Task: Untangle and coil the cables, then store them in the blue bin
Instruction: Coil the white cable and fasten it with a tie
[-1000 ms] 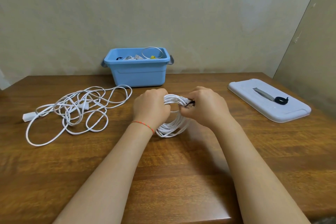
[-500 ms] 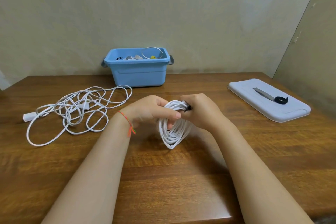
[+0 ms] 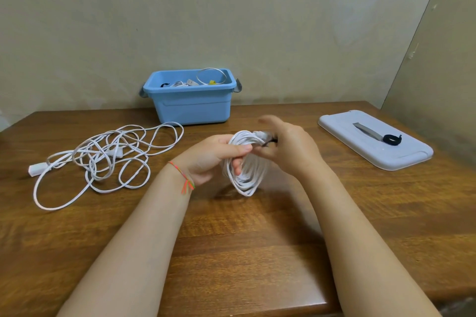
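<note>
While the left hand [image 3: 211,157] gripped the coiled white cable [image 3: 246,162] above the bench [image 3: 257,239], right fingers [image 3: 268,154] pinched a black tie at its top; fastening, then binning in the blue bin [image 3: 192,105], appeared due.

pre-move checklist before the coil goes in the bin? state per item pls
1. Coil held: left hand grips the white coil, fingers through its loops. ok.
2. Coil tied: right hand pinches something dark at the coil's top, likely a strap; whether it is closed, cannot tell.
3. Blue bin open: its lid lies apart on the table. ok.
4. Room in bin: cables already inside, free space cannot tell.
5. Path to bin: tangled cable lies to the left, not between coil and bin. ok.
6. All cables coiled: tangled cable is loose on the table. not ok.
</note>
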{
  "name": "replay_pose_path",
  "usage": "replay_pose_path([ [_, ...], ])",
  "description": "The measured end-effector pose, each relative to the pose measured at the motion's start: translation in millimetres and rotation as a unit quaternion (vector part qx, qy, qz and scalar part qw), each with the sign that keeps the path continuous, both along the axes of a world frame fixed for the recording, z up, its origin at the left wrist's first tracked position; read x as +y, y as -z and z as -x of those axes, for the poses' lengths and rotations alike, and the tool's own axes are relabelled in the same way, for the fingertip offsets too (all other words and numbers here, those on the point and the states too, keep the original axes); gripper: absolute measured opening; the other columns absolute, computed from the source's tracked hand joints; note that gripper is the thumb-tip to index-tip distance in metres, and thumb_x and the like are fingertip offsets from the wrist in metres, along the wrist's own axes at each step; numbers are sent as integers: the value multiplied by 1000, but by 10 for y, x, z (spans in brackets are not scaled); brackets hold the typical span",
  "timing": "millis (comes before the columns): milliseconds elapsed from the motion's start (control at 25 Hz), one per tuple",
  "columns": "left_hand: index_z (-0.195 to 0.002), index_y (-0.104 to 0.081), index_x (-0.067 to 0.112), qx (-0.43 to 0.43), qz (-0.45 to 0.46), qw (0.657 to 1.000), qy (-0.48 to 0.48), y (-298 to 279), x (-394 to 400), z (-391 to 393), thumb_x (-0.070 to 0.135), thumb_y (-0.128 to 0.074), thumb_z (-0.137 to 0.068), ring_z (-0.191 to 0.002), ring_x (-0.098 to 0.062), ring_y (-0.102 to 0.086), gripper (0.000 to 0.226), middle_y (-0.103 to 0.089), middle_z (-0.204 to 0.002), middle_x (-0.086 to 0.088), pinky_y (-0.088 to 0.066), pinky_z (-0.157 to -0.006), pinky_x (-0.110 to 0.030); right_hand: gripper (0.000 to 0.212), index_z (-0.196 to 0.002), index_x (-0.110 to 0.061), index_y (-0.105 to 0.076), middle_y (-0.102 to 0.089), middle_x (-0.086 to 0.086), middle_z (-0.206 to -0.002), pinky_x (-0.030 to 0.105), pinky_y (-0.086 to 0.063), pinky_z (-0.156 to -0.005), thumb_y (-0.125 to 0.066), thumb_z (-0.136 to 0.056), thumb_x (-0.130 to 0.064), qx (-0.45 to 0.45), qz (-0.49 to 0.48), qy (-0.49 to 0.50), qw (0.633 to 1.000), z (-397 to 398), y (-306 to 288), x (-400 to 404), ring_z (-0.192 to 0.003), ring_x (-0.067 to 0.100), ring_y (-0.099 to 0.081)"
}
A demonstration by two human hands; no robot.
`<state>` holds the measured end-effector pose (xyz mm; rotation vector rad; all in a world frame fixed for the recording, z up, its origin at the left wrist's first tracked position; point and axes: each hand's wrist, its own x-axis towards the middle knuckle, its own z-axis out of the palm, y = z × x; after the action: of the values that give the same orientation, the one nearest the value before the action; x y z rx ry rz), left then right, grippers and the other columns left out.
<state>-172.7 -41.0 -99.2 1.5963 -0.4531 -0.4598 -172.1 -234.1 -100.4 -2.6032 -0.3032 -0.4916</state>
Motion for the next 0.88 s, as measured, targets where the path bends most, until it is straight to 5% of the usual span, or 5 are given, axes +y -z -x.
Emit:
replay_pose_path([
  [120, -82, -59, 10, -60, -41, 988, -134, 11, -64, -43, 16, -59, -98, -54, -17, -53, 17, -51, -58, -5, -49, -58, -28, 71, -125, -24, -44, -59, -9, -95, 32, -45, -67, -72, -74, -66, 77, -125, 13, 989, 78, -92, -66, -84, 13, -56],
  [360, -87, -65, -2, -155, -156, 951, -220, 45, -65, -77, 18, -66, -92, -55, -17, -60, 21, -64, -63, -7, -54, -56, -26, 12, -91, -22, -44, -43, -3, -77, 30, -30, -59, -45, -94, -34, 241, -329, -53, 912, 8, -65, 88, -67, 15, -36],
  [560, -82, -62, 7, -119, -80, 953, -266, 99, -86, -115, 16, -63, -94, -50, -13, -53, 15, -56, -60, -4, -48, -56, -27, 5, -97, -10, -46, -52, 6, -70, 29, -33, -48, -42, -99, -12, 242, -358, -80, 898, 66, -67, 103, -55, 16, -42],
  [680, -84, -60, 6, -90, -27, 951, -296, 117, -60, -146, 25, -68, -92, -48, -14, -45, 23, -51, -53, -4, -43, -55, -28, 24, -94, -3, -59, -47, 6, -59, 27, -27, -42, -44, -103, -20, 250, -335, -89, 904, 69, -16, 166, -45, 16, -36],
  [880, -107, -53, 14, -108, 4, 941, -321, 75, -151, -91, 47, -67, -90, -45, -10, -42, 39, -52, -57, -2, -42, -50, -24, 38, -88, -9, -62, -27, -3, -51, 21, -17, -40, -37, -107, -31, 354, -370, -122, 850, 60, 77, 234, -43, 10, -18],
])
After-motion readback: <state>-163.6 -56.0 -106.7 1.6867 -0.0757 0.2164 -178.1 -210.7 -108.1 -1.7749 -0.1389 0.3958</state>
